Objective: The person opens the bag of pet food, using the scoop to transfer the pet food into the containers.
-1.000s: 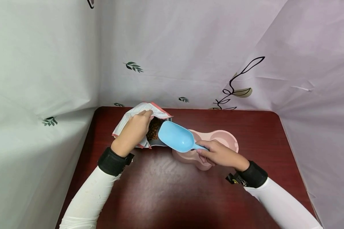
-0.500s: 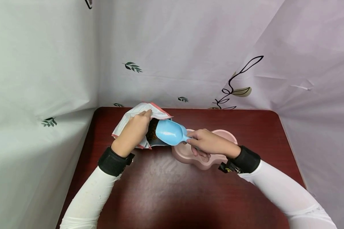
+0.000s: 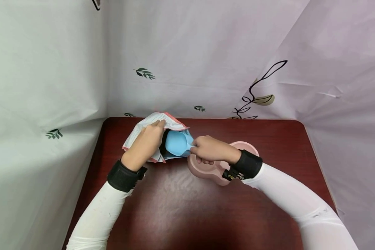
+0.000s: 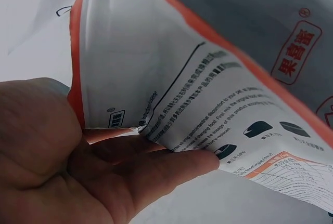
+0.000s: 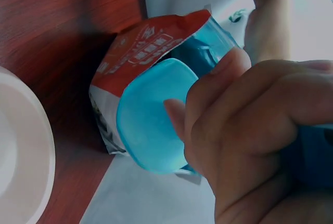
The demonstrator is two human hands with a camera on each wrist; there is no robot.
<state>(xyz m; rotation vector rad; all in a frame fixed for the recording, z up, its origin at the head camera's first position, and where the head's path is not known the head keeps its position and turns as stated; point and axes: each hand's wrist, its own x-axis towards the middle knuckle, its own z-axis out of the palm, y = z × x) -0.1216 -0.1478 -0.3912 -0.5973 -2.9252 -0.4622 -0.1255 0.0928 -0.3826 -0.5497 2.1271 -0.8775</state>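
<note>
A pet food bag (image 3: 150,120), white with red-orange edges and printed feeding text, stands near the table's back edge with its mouth open to the right. My left hand (image 3: 147,139) holds the bag's upper edge, thumb and fingers on either side of the printed wall (image 4: 171,73). My right hand (image 3: 214,150) grips the handle of a light blue scoop (image 3: 176,143). The scoop's bowl sits within the bag's mouth, its rounded back end (image 5: 153,115) facing out in the right wrist view. Its front end and the bag's contents are hidden.
A pink multi-bowl pet feeder (image 3: 203,169) stands right of the bag, partly under my right hand and wrist. The dark red table (image 3: 162,208) ends at a pale patterned cloth wall (image 3: 187,69) behind and on both sides.
My right hand has moved left with the scoop, from above the feeder into the bag's mouth. The brown kibble seen earlier is now covered. My left hand has stayed on the bag.
</note>
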